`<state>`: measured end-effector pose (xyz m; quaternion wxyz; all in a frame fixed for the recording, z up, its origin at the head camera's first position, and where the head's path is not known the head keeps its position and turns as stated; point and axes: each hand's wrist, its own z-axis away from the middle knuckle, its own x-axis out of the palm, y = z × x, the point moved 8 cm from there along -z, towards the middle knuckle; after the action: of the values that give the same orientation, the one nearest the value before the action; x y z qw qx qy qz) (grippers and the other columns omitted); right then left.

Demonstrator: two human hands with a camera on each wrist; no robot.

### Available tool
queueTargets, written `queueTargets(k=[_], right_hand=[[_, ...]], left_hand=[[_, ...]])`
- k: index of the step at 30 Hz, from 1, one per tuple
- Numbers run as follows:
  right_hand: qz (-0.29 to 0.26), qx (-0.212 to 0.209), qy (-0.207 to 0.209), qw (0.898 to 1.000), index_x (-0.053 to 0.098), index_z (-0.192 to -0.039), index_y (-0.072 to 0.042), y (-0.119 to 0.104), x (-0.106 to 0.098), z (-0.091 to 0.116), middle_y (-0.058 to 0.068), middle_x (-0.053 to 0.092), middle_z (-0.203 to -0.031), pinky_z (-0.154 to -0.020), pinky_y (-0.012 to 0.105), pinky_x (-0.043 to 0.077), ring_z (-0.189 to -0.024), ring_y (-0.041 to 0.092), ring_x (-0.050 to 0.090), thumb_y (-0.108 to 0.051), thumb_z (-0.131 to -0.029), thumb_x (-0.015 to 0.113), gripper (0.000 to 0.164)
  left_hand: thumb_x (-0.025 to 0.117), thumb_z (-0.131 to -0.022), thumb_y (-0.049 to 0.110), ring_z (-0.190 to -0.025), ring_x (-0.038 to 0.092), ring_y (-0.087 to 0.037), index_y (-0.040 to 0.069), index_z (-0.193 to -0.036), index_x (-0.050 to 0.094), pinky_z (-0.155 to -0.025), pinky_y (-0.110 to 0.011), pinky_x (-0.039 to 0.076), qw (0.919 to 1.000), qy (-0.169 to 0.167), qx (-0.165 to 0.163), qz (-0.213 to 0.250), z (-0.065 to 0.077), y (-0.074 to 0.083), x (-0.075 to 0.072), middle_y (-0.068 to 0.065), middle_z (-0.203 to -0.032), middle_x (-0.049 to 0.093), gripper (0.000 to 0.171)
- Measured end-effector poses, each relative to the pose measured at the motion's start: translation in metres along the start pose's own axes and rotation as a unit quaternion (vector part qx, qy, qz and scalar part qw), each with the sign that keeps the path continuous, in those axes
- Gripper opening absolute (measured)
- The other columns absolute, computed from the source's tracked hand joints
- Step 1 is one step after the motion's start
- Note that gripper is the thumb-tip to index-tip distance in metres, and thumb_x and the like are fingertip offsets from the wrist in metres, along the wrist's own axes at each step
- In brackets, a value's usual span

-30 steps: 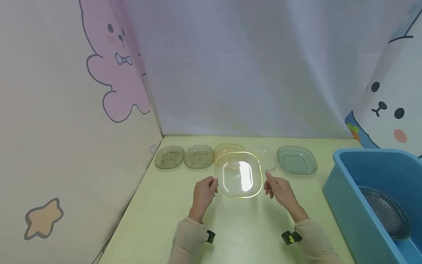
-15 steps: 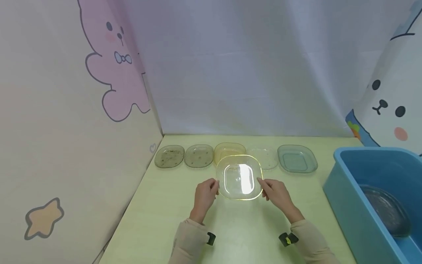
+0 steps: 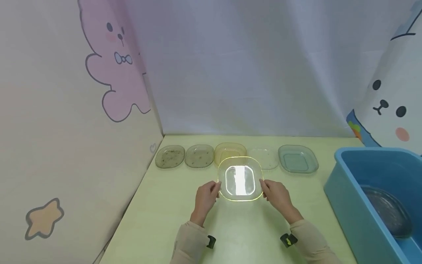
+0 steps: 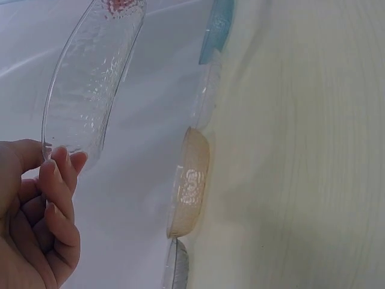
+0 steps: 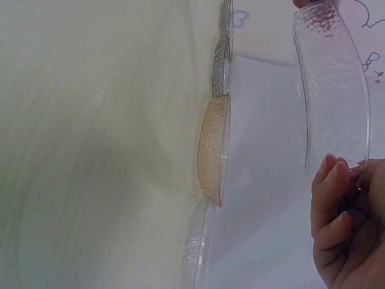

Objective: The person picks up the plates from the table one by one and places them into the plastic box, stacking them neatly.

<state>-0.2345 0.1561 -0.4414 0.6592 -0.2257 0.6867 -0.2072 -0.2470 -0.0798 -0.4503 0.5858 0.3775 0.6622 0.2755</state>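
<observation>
A clear plate with a gold-looking rim is held up above the table, tilted toward the head camera. At its left edge my left hand pinches the rim between thumb and fingers. The opposite edge is pinched by my right hand. In the left wrist view the left hand grips one end of the clear plate, whose wall looks textured. The right wrist view has the right hand holding the other end of the plate.
Behind the held plate a row lies along the table's back: two greyish plates, a yellowish plate, a clear plate and a blue-green plate. A blue bin with a dark dish inside stands at right.
My right hand has come in from the right and taken hold of the clear plate's right rim. The plate has lowered slightly, and the left hand still grips it.
</observation>
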Motion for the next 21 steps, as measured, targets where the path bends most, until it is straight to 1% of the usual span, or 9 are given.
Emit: queueTargets(k=[4,6,9,12,14,21], right_hand=[[0.013,-0.003,0.011,1.000,0.050,-0.065,-0.011,0.000,0.001,0.000,-0.002,0.053,-0.055,-0.047,0.026,0.034,-0.048,0.008,0.046,-0.029,-0.099,0.038,0.041],[0.017,-0.001,0.015,1.000,0.051,-0.065,-0.010,0.001,0.002,0.000,-0.002,0.052,-0.054,-0.046,0.026,0.034,-0.048,0.008,0.046,-0.028,-0.099,0.039,0.040],[0.023,0.000,0.024,0.999,0.051,-0.066,-0.010,0.002,0.001,-0.001,-0.003,0.053,-0.054,-0.047,0.026,0.034,-0.048,0.008,0.046,-0.026,-0.099,0.039,0.039],[0.028,-0.001,0.030,0.999,0.052,-0.067,-0.010,0.002,-0.003,-0.003,-0.003,0.054,-0.055,-0.047,0.026,0.034,-0.048,0.008,0.047,-0.026,-0.098,0.039,0.038],[0.034,-0.003,0.031,0.999,0.052,-0.067,-0.009,0.002,-0.006,-0.005,-0.002,0.054,-0.055,-0.047,0.026,0.034,-0.048,0.008,0.047,-0.026,-0.098,0.039,0.038],[0.060,-0.014,0.036,0.997,0.054,-0.069,-0.009,-0.002,-0.024,-0.012,-0.002,0.056,-0.056,-0.047,0.028,0.035,-0.049,0.009,0.049,-0.028,-0.099,0.037,0.039]], left_hand=[[0.048,-0.094,0.038,-0.043,0.044,-0.004,0.004,-0.074,0.061,-0.043,-0.020,0.035,0.9997,-0.012,-0.018,0.006,0.000,-0.006,0.004,0.004,-0.055,0.053,0.042],[0.046,-0.094,0.040,-0.043,0.043,-0.004,0.003,-0.075,0.062,-0.043,-0.020,0.035,0.9997,-0.017,-0.018,0.007,-0.001,-0.007,0.006,0.005,-0.054,0.052,0.045],[0.044,-0.095,0.041,-0.043,0.044,-0.004,0.006,-0.076,0.064,-0.043,-0.020,0.036,0.9997,-0.015,-0.018,0.011,0.001,-0.009,0.007,0.004,-0.054,0.054,0.045],[0.042,-0.096,0.039,-0.042,0.044,-0.004,0.009,-0.076,0.065,-0.043,-0.020,0.036,0.9997,-0.013,-0.017,0.009,0.002,-0.010,0.006,0.003,-0.054,0.055,0.042],[0.043,-0.097,0.036,-0.042,0.045,-0.004,0.009,-0.076,0.065,-0.043,-0.020,0.036,0.9998,-0.013,-0.016,0.005,0.003,-0.010,0.005,0.003,-0.054,0.055,0.040],[0.055,-0.092,0.027,-0.043,0.045,-0.004,0.009,-0.077,0.066,-0.044,-0.019,0.038,0.9998,-0.010,-0.013,-0.012,0.006,-0.011,0.001,0.005,-0.054,0.054,0.025]])
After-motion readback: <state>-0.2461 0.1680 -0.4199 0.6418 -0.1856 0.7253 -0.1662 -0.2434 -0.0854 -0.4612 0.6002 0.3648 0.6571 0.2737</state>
